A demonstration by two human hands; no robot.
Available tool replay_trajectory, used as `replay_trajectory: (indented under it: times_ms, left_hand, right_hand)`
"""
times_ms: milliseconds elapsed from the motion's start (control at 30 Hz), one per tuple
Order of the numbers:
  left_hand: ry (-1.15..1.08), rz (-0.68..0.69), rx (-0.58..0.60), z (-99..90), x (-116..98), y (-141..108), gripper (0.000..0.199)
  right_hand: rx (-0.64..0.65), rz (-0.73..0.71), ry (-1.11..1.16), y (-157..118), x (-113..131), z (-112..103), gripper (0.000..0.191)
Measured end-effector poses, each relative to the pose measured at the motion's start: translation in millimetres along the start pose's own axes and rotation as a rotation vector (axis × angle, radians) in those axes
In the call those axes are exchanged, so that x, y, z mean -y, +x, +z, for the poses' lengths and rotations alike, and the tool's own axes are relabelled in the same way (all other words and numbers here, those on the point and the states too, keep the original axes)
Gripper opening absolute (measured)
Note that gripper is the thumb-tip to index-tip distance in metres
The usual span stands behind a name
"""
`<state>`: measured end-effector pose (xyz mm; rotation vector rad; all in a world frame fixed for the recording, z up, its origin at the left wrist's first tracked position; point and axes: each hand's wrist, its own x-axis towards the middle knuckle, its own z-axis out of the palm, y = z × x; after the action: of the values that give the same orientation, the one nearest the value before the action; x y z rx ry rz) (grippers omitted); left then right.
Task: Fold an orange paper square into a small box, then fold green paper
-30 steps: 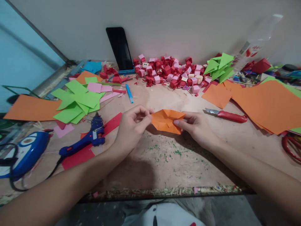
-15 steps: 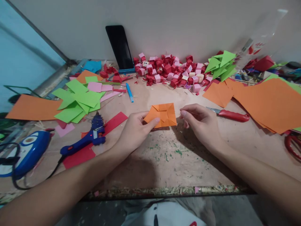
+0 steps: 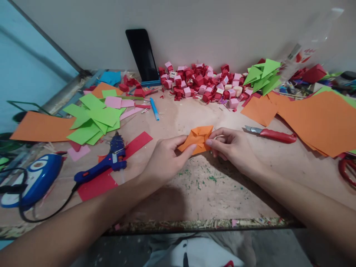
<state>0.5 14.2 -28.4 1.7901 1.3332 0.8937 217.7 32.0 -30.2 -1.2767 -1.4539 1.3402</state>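
Orange paper piece (image 3: 198, 138), folded, creased

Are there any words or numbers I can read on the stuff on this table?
None can be read.
Clear plastic bottle at the back right: red marks on its label, too blurred to read.
Blue glue gun: a small pale sticker, too small to read.
Orange folded paper held by the left hand and right hand: plain, no print.
Black phone leaning on the wall: dark screen, nothing showing.
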Motion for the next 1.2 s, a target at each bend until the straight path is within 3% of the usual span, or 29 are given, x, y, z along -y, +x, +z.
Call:
replay_trajectory:
  times_ms: [233, 400, 533, 633, 733, 867, 1200]
  left_hand:
    - [-0.120, -0.059, -0.001, -1.9, 1, 4, 0.023]
    - [-0.249, -0.141, -0.065, -5.5, 4, 11, 0.023]
    - [-0.467, -0.205, -0.011, -4.7, 10, 14, 0.026]
    - [-0.475, -0.205, 0.014, -3.2, 10, 13, 0.024]
    - [-0.436, -0.200, 0.032, -2.0, 6, 11, 0.020]
    - [-0.522, -0.271, 0.105, -1.5, 0, 9, 0.025]
    - [-0.522, -0.214, 0.088, -4.8, 9, 13, 0.021]
  right_hand:
    - [0.006, 0.018, 0.107, -1, 2, 1, 0.020]
    - [-0.044, -0.014, 0.228, 5, -2, -10, 0.014]
    - [-0.068, -0.006, 0.197, 9, -6, -14, 0.015]
    - [-0.101, -0.026, 0.163, 8, -3, -12, 0.016]
    - [-0.047, -0.041, 0.176, 6, 0, -9, 0.025]
    - [0.073, 0.020, 0.130, 5, 0, -10, 0.018]
    - [0.116, 0.068, 0.182, 4, 1, -9, 0.022]
